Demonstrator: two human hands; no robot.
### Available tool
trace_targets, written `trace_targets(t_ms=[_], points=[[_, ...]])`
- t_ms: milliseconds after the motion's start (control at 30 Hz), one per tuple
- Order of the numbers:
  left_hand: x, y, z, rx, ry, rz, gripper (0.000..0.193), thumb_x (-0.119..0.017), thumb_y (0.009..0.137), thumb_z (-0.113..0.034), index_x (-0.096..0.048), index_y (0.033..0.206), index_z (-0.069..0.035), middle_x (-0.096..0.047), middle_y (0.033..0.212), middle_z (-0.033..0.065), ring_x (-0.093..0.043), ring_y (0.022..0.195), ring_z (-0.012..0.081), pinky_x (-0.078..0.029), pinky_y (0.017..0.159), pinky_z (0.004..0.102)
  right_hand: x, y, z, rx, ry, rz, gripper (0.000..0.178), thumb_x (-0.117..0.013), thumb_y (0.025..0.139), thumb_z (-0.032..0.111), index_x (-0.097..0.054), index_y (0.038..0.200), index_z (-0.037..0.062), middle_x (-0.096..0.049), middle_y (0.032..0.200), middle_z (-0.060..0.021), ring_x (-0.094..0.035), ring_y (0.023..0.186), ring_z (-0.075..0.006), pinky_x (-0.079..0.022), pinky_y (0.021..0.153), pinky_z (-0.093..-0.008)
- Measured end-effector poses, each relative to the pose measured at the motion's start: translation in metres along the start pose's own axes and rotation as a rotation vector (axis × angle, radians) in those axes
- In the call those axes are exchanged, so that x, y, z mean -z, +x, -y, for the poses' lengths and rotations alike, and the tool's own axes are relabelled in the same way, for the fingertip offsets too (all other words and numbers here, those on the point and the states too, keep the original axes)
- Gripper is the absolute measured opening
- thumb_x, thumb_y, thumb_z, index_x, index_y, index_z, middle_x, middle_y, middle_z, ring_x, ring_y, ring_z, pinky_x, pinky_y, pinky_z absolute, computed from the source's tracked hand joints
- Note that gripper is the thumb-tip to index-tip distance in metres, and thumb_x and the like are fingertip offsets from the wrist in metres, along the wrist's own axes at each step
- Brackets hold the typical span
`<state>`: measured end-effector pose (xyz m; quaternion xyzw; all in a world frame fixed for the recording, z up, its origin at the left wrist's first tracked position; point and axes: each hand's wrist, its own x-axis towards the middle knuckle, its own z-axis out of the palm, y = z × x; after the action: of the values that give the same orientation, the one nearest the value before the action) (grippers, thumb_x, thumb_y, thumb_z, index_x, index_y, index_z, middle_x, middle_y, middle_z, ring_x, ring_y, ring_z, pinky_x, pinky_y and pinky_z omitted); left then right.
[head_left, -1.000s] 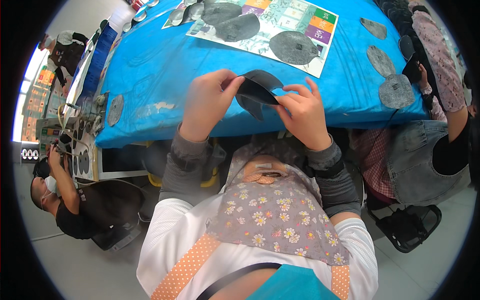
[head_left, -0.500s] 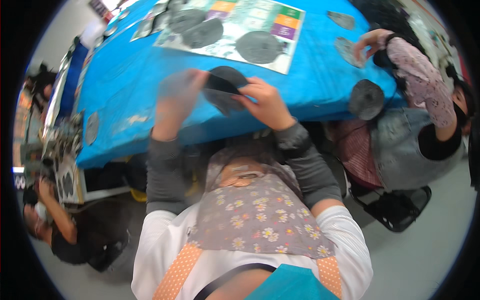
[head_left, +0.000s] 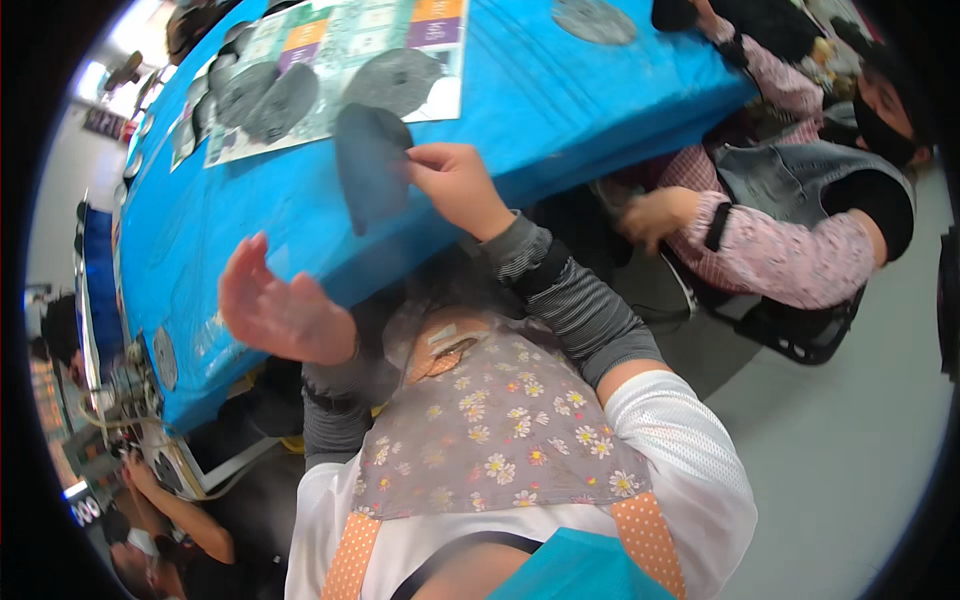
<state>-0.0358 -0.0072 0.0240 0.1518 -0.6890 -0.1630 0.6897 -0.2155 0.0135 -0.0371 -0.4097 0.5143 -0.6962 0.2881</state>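
A dark grey rounded piece of thin, bendable material [head_left: 366,165] hangs upright over the table's near edge. My right hand [head_left: 455,185] pinches its right side between thumb and fingers; the piece's outline is a little smeared by motion. Lower and to the left, my left hand [head_left: 285,308] is raised with nothing in it, its fingers apart and slightly curled. Similar grey rounded pieces [head_left: 392,82] lie beyond on a printed sheet [head_left: 437,103], two of them overlapping at its left part.
A blue-covered table [head_left: 530,110] spans the front. Another grey piece [head_left: 594,20] lies at the far side, and one [head_left: 165,357] by the left edge. On the right a seated co-worker [head_left: 780,240] holds a dark piece [head_left: 674,14]. Another person [head_left: 190,510] is at lower left.
My left hand has let go of the grey piece and drawn back down and left. The right hand has carried the piece leftward. The view has turned, and the co-worker's arms have shifted.
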Motion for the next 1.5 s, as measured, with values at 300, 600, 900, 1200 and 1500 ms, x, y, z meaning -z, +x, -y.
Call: trace_targets(t_ms=[300, 600, 900, 1200, 1500], points=[[0.012, -0.012, 0.01, 0.239, -0.001, -0.028, 0.047, -0.053, 0.087, -0.008, -0.033, 0.129, -0.003, -0.045, 0.125, 0.0177, -0.05, 0.107, 0.0275, -0.04, 0.093, 0.0418, 0.001, -0.013, 0.032, 0.092, 0.072, 0.009, 0.015, -0.067, 0.08, 0.011, -0.067, 0.087, -0.0032, -0.064, 0.066, -0.0108, -0.057, 0.06, -0.0075, -0.044, 0.053, -0.0243], [0.021, -0.019, 0.008, 0.325, 0.024, 0.017, 0.044, -0.051, 0.088, -0.004, -0.036, 0.13, -0.004, -0.047, 0.121, 0.0174, -0.051, 0.103, 0.0251, -0.043, 0.089, 0.0381, -0.005, -0.01, 0.032, 0.172, 0.055, -0.039, 0.015, -0.068, 0.078, 0.01, -0.066, 0.084, -0.0035, -0.063, 0.071, -0.0163, -0.061, 0.058, -0.0225, -0.045, 0.053, -0.0293], [0.028, -0.024, 0.014, 0.379, -0.015, 0.012, 0.044, -0.05, 0.088, 0.0, -0.037, 0.129, -0.002, -0.05, 0.119, 0.0163, -0.052, 0.103, 0.0238, -0.044, 0.088, 0.0363, -0.007, -0.01, 0.05, 0.386, -0.138, -0.11, 0.013, -0.067, 0.079, 0.009, -0.065, 0.083, -0.003, -0.061, 0.071, -0.0165, -0.06, 0.06, -0.0261, -0.044, 0.053, -0.0317], [0.029, -0.029, 0.019, 0.331, -0.061, 0.2, 0.042, -0.058, 0.083, -0.001, -0.043, 0.122, 0.003, -0.05, 0.119, 0.0159, -0.053, 0.105, 0.0234, -0.041, 0.093, 0.0368, 0.035, -0.009, 0.062, -0.009, 0.488, -0.205, 0.02, -0.06, 0.088, 0.008, -0.061, 0.099, -0.0079, -0.065, 0.092, -0.0092, -0.062, 0.081, -0.013, -0.05, 0.072, -0.0252], [-0.001, 0.001, -0.008, 0.068, 0.029, 0.299, 0.034, -0.071, 0.069, -0.002, -0.059, 0.101, -0.003, -0.056, 0.108, 0.0172, -0.056, 0.094, 0.0261, -0.045, 0.08, 0.0328, 0.024, -0.021, 0.044, -0.137, 0.848, -0.051, 0.022, -0.051, 0.089, 0.007, -0.055, 0.109, 0.0001, -0.062, 0.104, -0.0078, -0.062, 0.089, -0.0165, -0.053, 0.073, -0.0283]])
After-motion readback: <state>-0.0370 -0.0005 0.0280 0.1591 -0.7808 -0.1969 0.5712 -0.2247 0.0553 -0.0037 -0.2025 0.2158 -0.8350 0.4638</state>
